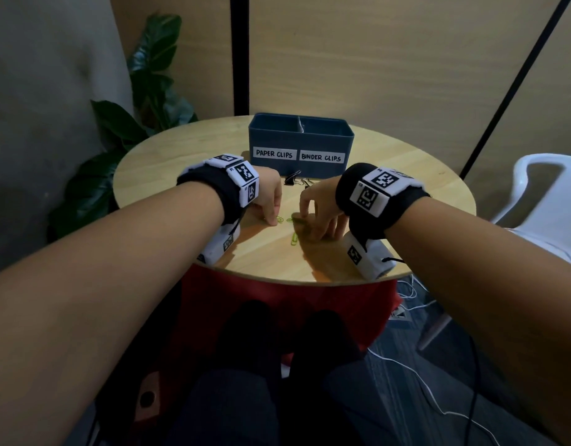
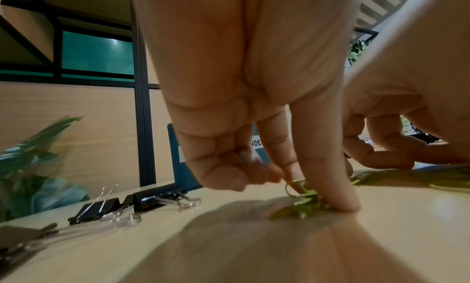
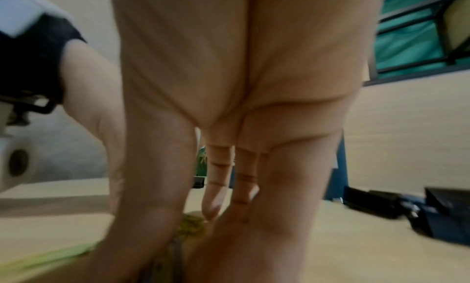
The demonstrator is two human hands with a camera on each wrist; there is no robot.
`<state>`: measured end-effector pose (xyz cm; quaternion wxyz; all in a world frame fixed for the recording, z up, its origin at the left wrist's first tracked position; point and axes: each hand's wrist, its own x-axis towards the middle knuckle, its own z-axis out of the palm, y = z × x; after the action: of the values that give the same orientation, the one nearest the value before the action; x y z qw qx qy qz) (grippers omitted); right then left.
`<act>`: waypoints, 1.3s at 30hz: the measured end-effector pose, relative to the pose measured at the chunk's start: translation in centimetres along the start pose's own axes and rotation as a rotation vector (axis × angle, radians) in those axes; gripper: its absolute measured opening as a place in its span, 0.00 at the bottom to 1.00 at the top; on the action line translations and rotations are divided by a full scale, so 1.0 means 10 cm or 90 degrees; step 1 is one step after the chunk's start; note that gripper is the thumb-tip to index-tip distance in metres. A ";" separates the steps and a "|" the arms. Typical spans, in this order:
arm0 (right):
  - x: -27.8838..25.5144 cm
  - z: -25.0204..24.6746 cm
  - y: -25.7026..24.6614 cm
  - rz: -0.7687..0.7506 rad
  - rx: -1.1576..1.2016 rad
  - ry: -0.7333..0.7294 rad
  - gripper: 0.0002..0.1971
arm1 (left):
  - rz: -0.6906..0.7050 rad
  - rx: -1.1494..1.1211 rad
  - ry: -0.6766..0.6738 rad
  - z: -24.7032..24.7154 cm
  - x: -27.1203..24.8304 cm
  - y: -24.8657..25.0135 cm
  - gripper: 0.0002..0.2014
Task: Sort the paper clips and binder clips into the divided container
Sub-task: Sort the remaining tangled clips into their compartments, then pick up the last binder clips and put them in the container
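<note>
On the round wooden table [image 1: 406, 201], my left hand [image 1: 272, 220] pinches a green paper clip [image 2: 304, 195] between thumb and forefinger, flat against the tabletop; its other fingers are curled. My right hand [image 1: 305, 220] is just to its right, with thumb and forefinger closing on another green paper clip [image 3: 190, 223], though that view is blurred. A third green clip [image 1: 294, 239] lies loose nearer me. Black binder clips [image 1: 293, 180] lie in front of the blue divided container [image 1: 300, 140], which is labelled PAPER CLIPS on the left and BINDER CLIPS on the right.
A leafy plant [image 1: 149, 101] stands behind the table at the left and a white plastic chair [image 1: 551, 201] at the right. Wood-panel walls with black posts close off the back. Cables lie on the floor at the right.
</note>
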<state>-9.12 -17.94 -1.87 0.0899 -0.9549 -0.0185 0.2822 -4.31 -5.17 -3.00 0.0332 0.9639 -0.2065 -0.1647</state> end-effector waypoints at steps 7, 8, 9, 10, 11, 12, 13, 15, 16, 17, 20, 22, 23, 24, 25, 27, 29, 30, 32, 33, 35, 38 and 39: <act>0.05 0.04 0.04 -0.038 0.016 0.037 0.18 | -0.003 -0.040 -0.005 0.02 0.02 -0.02 0.05; 0.06 0.04 0.04 -0.036 0.027 0.030 0.17 | -0.005 -0.051 -0.009 0.03 0.02 -0.02 0.05; 0.07 0.05 0.05 -0.033 0.037 0.023 0.17 | -0.007 -0.061 -0.013 0.03 0.02 -0.02 0.07; 0.07 0.05 0.05 -0.032 0.042 0.019 0.17 | -0.009 -0.070 -0.015 0.04 0.02 -0.02 0.07; 0.07 0.06 0.05 -0.032 0.041 0.020 0.16 | -0.010 -0.079 -0.018 0.04 0.02 -0.02 0.07; 0.07 0.06 0.05 -0.034 0.037 0.023 0.15 | -0.012 -0.087 -0.020 0.05 0.01 -0.02 0.07; 0.07 0.06 0.05 -0.036 0.033 0.028 0.15 | -0.013 -0.092 -0.022 0.05 0.00 -0.02 0.05; 0.08 0.07 0.05 -0.036 0.027 0.032 0.14 | -0.012 -0.086 -0.021 0.07 -0.02 -0.01 0.04; 0.08 0.07 0.05 -0.036 0.026 0.032 0.13 | -0.010 -0.077 -0.021 0.07 -0.03 -0.01 0.05; 0.08 0.07 0.05 -0.035 0.027 0.032 0.13 | -0.008 -0.066 -0.022 0.08 -0.06 -0.01 0.05; 0.07 0.06 0.05 -0.037 0.027 0.036 0.13 | 0.025 -0.053 -0.013 0.05 -0.12 -0.01 0.05; 0.06 0.05 0.06 -0.038 0.019 0.044 0.13 | 0.046 -0.073 -0.018 0.01 -0.17 0.01 0.04; 0.05 0.05 0.06 -0.036 0.013 0.049 0.12 | 0.056 -0.090 -0.022 -0.01 -0.19 0.02 0.03; 0.05 0.04 0.07 -0.031 0.009 0.054 0.10 | 0.067 -0.106 -0.023 -0.03 -0.21 0.04 0.02; 0.04 0.03 0.08 -0.025 0.009 0.059 0.10 | 0.075 -0.119 -0.021 -0.03 -0.23 0.06 0.03; 0.03 0.00 0.10 -0.019 0.012 0.074 0.11 | 0.087 -0.126 -0.016 -0.02 -0.25 0.09 0.05; 0.03 -0.02 0.12 -0.017 0.021 0.086 0.12 | 0.089 -0.105 -0.022 0.02 -0.25 0.13 0.10; 0.02 -0.03 0.12 -0.017 0.027 0.094 0.12 | 0.086 -0.090 -0.027 0.04 -0.26 0.14 0.12; 0.01 -0.05 0.13 -0.023 0.056 0.119 0.10 | 0.080 -0.065 -0.031 0.07 -0.26 0.17 0.14; 0.00 -0.05 0.12 -0.025 0.081 0.132 0.09 | 0.078 -0.047 -0.027 0.07 -0.26 0.18 0.14; -0.01 -0.04 0.10 -0.025 0.111 0.144 0.07 | 0.078 0.006 -0.013 0.07 -0.27 0.22 0.14; 0.01 0.02 0.03 -0.026 0.076 0.122 0.12 | 0.081 0.059 -0.004 0.08 -0.29 0.26 0.15; 0.02 0.04 0.01 -0.025 0.076 0.110 0.13 | 0.082 0.072 -0.005 0.09 -0.30 0.26 0.15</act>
<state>-9.20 -18.01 -2.31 0.1531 -0.9682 -0.0123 0.1977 -8.20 -6.34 -2.59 -0.0117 0.9483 -0.2772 -0.1541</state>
